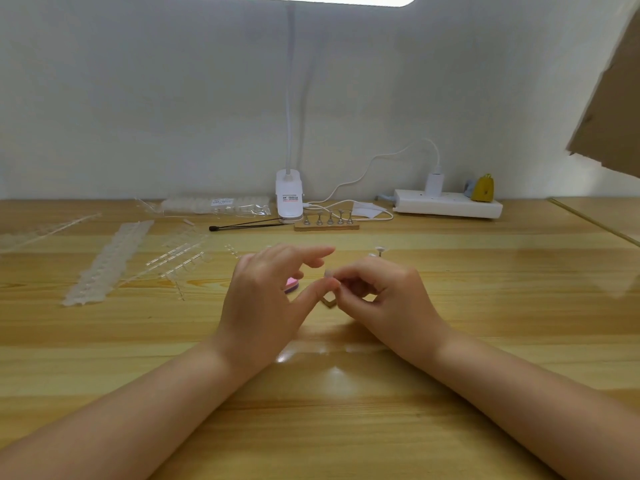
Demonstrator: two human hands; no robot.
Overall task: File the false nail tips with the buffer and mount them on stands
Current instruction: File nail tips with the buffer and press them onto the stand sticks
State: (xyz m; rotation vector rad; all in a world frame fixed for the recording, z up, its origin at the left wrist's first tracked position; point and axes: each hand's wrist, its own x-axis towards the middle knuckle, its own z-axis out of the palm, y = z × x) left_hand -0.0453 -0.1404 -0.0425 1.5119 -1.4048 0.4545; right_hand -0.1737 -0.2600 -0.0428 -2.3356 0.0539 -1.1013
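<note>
My right hand (381, 292) pinches a small clear false nail tip (329, 274) between thumb and fingers above the wooden table (311, 427). My left hand (266, 292) is beside it with fingers stretched out, its thumb touching the tip. The pink buffer (292, 284) lies on the table, mostly hidden under my left hand. A corner of a small wooden base (329, 302) shows below the hands. One single stand (379, 251) is just behind my right hand. Farther back a wooden bar with several metal stands (327, 223) has no tips on it.
Clear sprues and a strip of nail tips (107, 261) lie at the left, a bag of tips (214, 204) behind them. A thin black brush (242, 226), a clip lamp (289, 195) and a white power strip (446, 204) line the wall. Cardboard (616, 98) hangs upper right.
</note>
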